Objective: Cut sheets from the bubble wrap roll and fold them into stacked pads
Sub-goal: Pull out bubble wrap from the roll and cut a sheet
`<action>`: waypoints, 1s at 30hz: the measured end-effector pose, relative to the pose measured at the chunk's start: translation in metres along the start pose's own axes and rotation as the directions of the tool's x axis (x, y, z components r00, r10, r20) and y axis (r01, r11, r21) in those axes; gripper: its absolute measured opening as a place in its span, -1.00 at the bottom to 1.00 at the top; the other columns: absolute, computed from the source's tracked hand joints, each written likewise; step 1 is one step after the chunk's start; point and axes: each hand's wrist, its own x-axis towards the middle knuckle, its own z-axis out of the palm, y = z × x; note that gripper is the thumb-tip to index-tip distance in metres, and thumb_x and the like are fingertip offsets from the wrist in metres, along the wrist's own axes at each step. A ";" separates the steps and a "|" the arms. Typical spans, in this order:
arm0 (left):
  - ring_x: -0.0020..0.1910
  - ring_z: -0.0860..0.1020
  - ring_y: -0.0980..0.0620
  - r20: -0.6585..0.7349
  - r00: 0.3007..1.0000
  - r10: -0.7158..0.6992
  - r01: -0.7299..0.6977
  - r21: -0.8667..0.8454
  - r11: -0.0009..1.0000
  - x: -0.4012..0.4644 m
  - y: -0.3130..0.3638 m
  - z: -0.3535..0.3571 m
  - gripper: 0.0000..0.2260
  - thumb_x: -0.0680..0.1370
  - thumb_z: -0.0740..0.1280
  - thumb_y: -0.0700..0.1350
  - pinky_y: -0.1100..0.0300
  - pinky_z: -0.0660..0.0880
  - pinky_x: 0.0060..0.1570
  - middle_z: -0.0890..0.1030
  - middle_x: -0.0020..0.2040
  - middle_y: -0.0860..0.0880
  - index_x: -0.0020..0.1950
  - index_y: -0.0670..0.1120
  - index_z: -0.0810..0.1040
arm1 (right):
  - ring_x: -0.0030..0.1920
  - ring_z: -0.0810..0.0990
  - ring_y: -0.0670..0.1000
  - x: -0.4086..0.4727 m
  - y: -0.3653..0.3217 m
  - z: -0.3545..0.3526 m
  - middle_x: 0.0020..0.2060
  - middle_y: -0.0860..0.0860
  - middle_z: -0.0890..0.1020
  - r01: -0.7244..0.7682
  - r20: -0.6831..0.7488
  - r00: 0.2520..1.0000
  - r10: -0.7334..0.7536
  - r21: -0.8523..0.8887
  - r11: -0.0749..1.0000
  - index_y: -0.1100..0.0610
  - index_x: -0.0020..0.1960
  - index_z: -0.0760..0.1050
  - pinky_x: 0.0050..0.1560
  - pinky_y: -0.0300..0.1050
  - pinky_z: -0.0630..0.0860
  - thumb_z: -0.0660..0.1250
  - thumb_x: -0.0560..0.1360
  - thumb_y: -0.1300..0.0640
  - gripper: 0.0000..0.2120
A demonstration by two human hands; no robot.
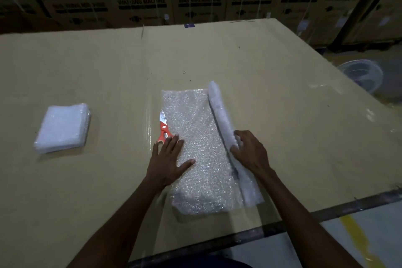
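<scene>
**A:** Head view: a person works at a cardboard-covered counter (217, 50) in a dim warehouse, stacked appliance cartons (195, 2) behind. Where do the hands sit?

**B:** The left hand (168, 159) lies flat, fingers straight and spread, pressing the near left part of an unrolled bubble wrap sheet (195, 137). The right hand (250, 150) has its fingers curled against the bubble wrap roll (226, 132), which lies along the sheet's right edge; whether they close around it cannot be told.

**A:** And the cutting tool?

**B:** Red-handled scissors (163, 127) lie untouched on the counter, just beyond the left hand's fingertips, beside the sheet's left edge. Neither hand holds them.

**A:** How much of the job looks finished?

**B:** Well off to the left of the left hand sits a stack of folded pads (63, 127), several layers deep, so some sheets are evidently cut, folded and piled. How many is too hard to count.

**A:** What remains?

**B:** The sheet between the hands appears joined to the roll, so this length likely needs cutting, then folding, then adding to the stack. The roll looks thin but not spent; more sheets probably follow. A plastic fan (361, 76) stands on the floor beyond the right hand, past the counter's edge.
</scene>
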 end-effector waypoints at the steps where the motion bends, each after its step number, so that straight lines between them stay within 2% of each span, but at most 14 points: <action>1: 0.61 0.03 -0.01 -0.002 1.000 0.000 0.000 0.004 1.000 -0.001 -0.007 -0.001 -0.19 0.52 -0.09 0.52 -0.20 -0.06 0.53 0.10 0.63 0.00 0.60 0.02 0.18 | 0.28 0.56 0.11 -0.001 -0.002 0.001 0.41 0.02 0.50 0.014 -0.015 1.000 -0.015 -0.032 0.999 0.05 0.45 0.47 0.14 -0.03 0.50 0.37 0.52 0.18 -0.50; 4: 0.61 0.01 -0.01 0.020 1.000 -0.001 0.001 -0.009 1.000 0.000 -0.017 -0.005 -0.18 0.51 -0.07 0.52 -0.22 -0.09 0.53 0.08 0.63 0.01 0.60 0.03 0.17 | 0.31 0.56 0.09 -0.003 -0.005 0.003 0.46 -0.01 0.47 0.107 -0.020 0.994 -0.111 -0.144 0.984 0.03 0.44 0.51 0.11 0.00 0.55 0.31 0.50 0.30 -0.47; 6: 0.61 0.02 -0.04 0.024 1.000 -0.001 0.001 -0.017 1.000 0.002 -0.016 -0.007 -0.17 0.51 -0.08 0.52 -0.22 -0.11 0.52 0.10 0.63 -0.02 0.60 0.01 0.18 | 0.34 0.54 0.08 -0.004 -0.007 0.004 0.48 -0.04 0.46 0.119 0.009 0.993 -0.120 -0.216 0.969 0.02 0.38 0.56 0.13 0.02 0.55 0.29 0.52 0.29 -0.54; 9: 0.59 0.09 -0.08 0.001 1.000 -0.004 0.004 -0.019 1.000 0.008 -0.010 -0.007 -0.20 0.53 -0.09 0.49 -0.26 -0.05 0.51 0.20 0.59 -0.08 0.53 -0.05 0.28 | 0.25 0.58 0.14 0.002 -0.016 0.004 0.36 0.02 0.53 0.030 -0.031 0.999 -0.040 -0.274 0.961 0.08 0.25 0.58 0.08 0.05 0.53 0.24 0.61 0.05 -0.73; 12: 0.57 0.16 -0.12 -0.048 0.999 0.026 -0.026 0.009 1.000 0.016 -0.006 -0.006 -0.25 0.56 -0.07 0.46 -0.29 0.05 0.48 0.28 0.55 -0.12 0.45 -0.08 0.36 | 0.13 0.58 0.16 0.007 -0.018 0.003 0.20 0.08 0.57 -0.008 -0.014 1.000 0.004 -0.374 0.928 0.14 0.23 0.50 -0.04 0.02 0.50 0.30 0.58 -0.13 -0.62; 16: 0.56 0.19 -0.14 -0.053 0.998 0.042 -0.040 0.026 0.999 0.030 -0.005 -0.010 -0.20 0.56 -0.10 0.46 -0.27 0.05 0.50 0.30 0.55 -0.15 0.49 -0.12 0.35 | 0.14 0.56 0.21 0.013 -0.010 -0.005 0.19 0.14 0.56 -0.129 -0.082 0.991 0.105 -0.386 0.914 0.17 0.26 0.44 -0.07 0.02 0.46 0.31 0.59 0.03 -0.68; 18: 0.58 0.16 -0.13 -0.027 0.999 0.039 -0.038 0.033 0.999 0.036 -0.008 -0.010 -0.17 0.55 -0.13 0.47 -0.25 0.04 0.51 0.25 0.57 -0.15 0.53 -0.13 0.31 | 0.18 0.55 0.25 0.018 -0.008 -0.008 0.26 0.18 0.53 -0.165 -0.122 0.984 0.129 -0.361 0.918 0.23 0.32 0.42 -0.03 0.07 0.49 0.26 0.58 0.17 -0.67; 20: 0.59 0.13 -0.12 -0.001 0.999 0.049 -0.049 0.038 0.998 0.040 -0.012 -0.007 -0.14 0.54 -0.17 0.48 -0.25 0.03 0.51 0.21 0.59 -0.14 0.55 -0.12 0.27 | 0.29 0.51 0.26 0.023 -0.003 -0.008 0.38 0.20 0.45 -0.124 -0.095 0.991 0.098 -0.331 0.935 0.25 0.42 0.36 0.03 0.12 0.52 0.22 0.55 0.28 -0.57; 22: 0.59 0.10 -0.10 0.018 0.998 0.054 -0.055 0.025 0.998 0.041 -0.015 -0.004 -0.13 0.53 -0.18 0.49 -0.25 0.02 0.52 0.18 0.60 -0.11 0.58 -0.11 0.24 | 0.49 0.36 0.26 0.028 0.006 -0.007 0.54 0.23 0.29 -0.070 -0.015 0.997 0.069 -0.357 0.932 0.25 0.55 0.25 0.21 0.17 0.49 0.20 0.59 0.26 -0.47; 24: 0.59 0.12 -0.09 0.009 0.999 0.051 -0.051 0.019 0.999 0.041 -0.018 0.001 -0.14 0.53 -0.16 0.50 -0.24 0.02 0.51 0.18 0.60 -0.09 0.58 -0.09 0.24 | 0.58 0.20 0.25 0.033 0.018 -0.005 0.61 0.26 0.16 -0.058 0.022 0.997 0.073 -0.408 0.911 0.26 0.61 0.14 0.37 0.18 0.40 0.18 0.65 0.19 -0.43; 27: 0.58 0.15 -0.08 0.003 0.999 0.051 -0.051 0.016 0.999 0.043 -0.022 0.001 -0.16 0.53 -0.10 0.51 -0.23 0.03 0.50 0.20 0.60 -0.06 0.58 -0.06 0.24 | 0.61 0.13 0.25 0.035 0.033 -0.005 0.62 0.28 0.09 -0.088 0.039 0.993 0.116 -0.428 0.899 0.28 0.64 0.03 0.43 0.19 0.36 0.13 0.68 0.17 -0.42; 30: 0.59 0.13 -0.07 0.016 0.999 0.045 -0.045 0.007 0.999 0.046 -0.025 -0.001 -0.15 0.51 -0.10 0.52 -0.21 -0.02 0.51 0.18 0.61 -0.03 0.59 -0.03 0.22 | 0.62 0.09 0.23 0.034 0.040 -0.006 0.64 0.25 0.04 -0.086 0.054 0.992 0.114 -0.373 0.924 0.28 0.65 -0.03 0.48 0.16 0.30 0.08 0.70 0.21 -0.43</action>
